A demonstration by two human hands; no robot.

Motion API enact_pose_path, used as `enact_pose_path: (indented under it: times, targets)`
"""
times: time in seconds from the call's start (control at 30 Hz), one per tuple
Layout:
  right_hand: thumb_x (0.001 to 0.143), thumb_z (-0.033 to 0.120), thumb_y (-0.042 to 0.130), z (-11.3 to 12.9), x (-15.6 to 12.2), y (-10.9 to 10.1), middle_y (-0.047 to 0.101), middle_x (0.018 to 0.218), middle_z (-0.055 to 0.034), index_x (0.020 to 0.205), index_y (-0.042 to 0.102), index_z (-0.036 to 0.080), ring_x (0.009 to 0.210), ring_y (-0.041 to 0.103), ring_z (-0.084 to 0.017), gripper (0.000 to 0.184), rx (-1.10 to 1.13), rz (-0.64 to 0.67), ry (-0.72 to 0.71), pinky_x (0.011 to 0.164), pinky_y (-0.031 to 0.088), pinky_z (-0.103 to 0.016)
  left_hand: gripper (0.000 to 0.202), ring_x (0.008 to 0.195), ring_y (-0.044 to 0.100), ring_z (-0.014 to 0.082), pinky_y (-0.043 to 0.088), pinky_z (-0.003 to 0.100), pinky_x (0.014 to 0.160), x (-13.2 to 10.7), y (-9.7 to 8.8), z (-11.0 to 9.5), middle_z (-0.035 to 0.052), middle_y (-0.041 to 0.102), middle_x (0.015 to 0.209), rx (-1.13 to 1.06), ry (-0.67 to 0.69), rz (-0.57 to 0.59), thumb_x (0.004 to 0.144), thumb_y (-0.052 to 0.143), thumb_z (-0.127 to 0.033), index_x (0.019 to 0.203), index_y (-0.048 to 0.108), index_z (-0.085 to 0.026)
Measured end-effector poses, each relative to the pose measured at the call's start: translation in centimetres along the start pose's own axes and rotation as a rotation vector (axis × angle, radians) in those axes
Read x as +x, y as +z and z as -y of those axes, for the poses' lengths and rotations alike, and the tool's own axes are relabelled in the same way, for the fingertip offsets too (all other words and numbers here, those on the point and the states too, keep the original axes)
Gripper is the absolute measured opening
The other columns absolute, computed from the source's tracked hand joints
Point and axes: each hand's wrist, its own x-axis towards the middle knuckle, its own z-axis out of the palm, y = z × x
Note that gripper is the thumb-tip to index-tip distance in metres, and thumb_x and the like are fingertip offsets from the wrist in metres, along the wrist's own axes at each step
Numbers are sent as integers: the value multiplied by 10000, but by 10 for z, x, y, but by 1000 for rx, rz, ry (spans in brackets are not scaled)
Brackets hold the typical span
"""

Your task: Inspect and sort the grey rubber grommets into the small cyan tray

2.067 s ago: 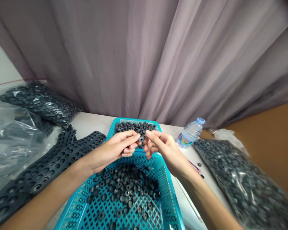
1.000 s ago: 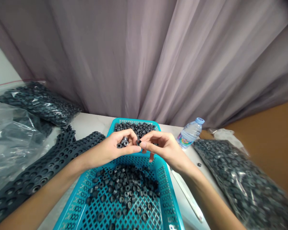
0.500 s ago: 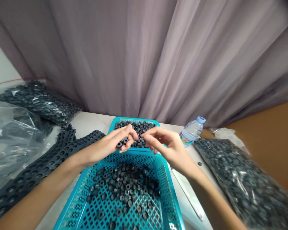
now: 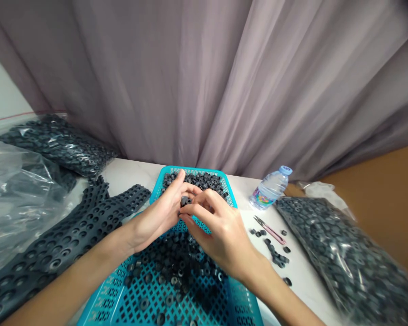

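Note:
My left hand point(image 4: 159, 210) is cupped above the baskets, thumb raised, with a few small black rubber rings point(image 4: 186, 201) in its palm and curled fingers. My right hand point(image 4: 221, 226) reaches across to it. Its thumb and forefinger are pinched together at the left palm, with a dark bit of a ring showing at the tips. Below both hands, the near turquoise basket point(image 4: 100, 294) holds many loose black rings. Behind it the smaller far basket point(image 4: 231, 192) is fuller of the same rings, partly covered by my fingers.
Pink-handled snips point(image 4: 274, 234) and scattered black pieces point(image 4: 277, 257) lie on the white table, right. Beyond stands a water bottle point(image 4: 270, 188), near a filled bag point(image 4: 340, 249). At left are perforated black rubber sheets point(image 4: 71, 231) and another filled bag point(image 4: 57, 142).
My right hand has moved left and down to meet my left hand, whose thumb has lifted. The snips and loose pieces at right now show. A white strip beside the basket is gone from view.

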Motion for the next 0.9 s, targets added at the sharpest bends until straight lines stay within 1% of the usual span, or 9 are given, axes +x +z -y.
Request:
enact_pose_path:
  times: [0.07,0.13,0.23,0.3,0.37,0.57,0.67,0.77,0.9]
  targets:
    - [1041,213,609,2,1,-3,660,1073,-78,1106,715,242,922,650,-206,128,162,-13,33,721,543,-333,586,1034,572,237,432,360,978,1,0,0,42,674,1058,28,3,9,1025,380,-728,1125,700,-247]
    - [1025,241,656,2,4,-7,671,1003,-52,1049,729,238,882,646,-192,76,344,-40,132,746,538,-327,500,973,550,217,433,330,913,3,-1,1,35,656,1006,69,32,-4,1042,446,-658,1037,703,-230]
    - [1001,326,715,-4,9,-14,700,904,-29,957,744,232,801,646,-185,107,523,-111,339,683,512,-312,387,828,463,174,403,293,780,7,-7,2,5,564,880,88,111,-52,1052,525,-546,940,666,-203]
    - [988,375,734,-12,10,-17,725,906,-35,955,750,229,808,662,-195,150,576,-154,422,674,515,-310,356,772,411,161,367,284,708,8,-11,2,-14,491,823,104,132,-66,1052,540,-515,923,639,-198]
    - [986,396,734,-18,10,-18,741,944,-43,970,753,233,850,673,-208,165,568,-170,428,703,529,-317,343,755,395,158,351,286,688,8,-12,0,-21,466,808,163,124,-51,1048,548,-506,910,616,-199]
    - [1015,367,691,-21,9,-18,741,1055,-59,1028,759,249,948,681,-223,137,488,-125,321,761,545,-336,324,745,410,151,350,294,710,3,-12,-3,-26,475,820,307,118,-19,1027,586,-518,922,589,-212]
    - [1001,336,704,-21,8,-18,740,1103,-70,1103,730,243,990,689,-232,140,520,-141,334,791,567,-348,300,734,410,148,337,289,692,4,-14,-3,-34,476,813,345,152,-24,1021,600,-509,942,594,-219]
    - [977,305,734,-22,9,-18,732,1136,-68,1198,699,246,1027,690,-229,232,562,-148,350,802,578,-342,276,725,413,143,327,285,679,6,-16,-3,-40,491,811,381,156,-22,1022,608,-497,993,619,-223]
    - [986,377,727,-23,10,-20,724,1084,-62,1161,715,244,969,688,-218,220,576,-155,417,734,574,-312,265,728,429,140,324,283,675,6,-17,-5,-48,495,808,409,141,-36,1014,633,-485,1091,638,-231]
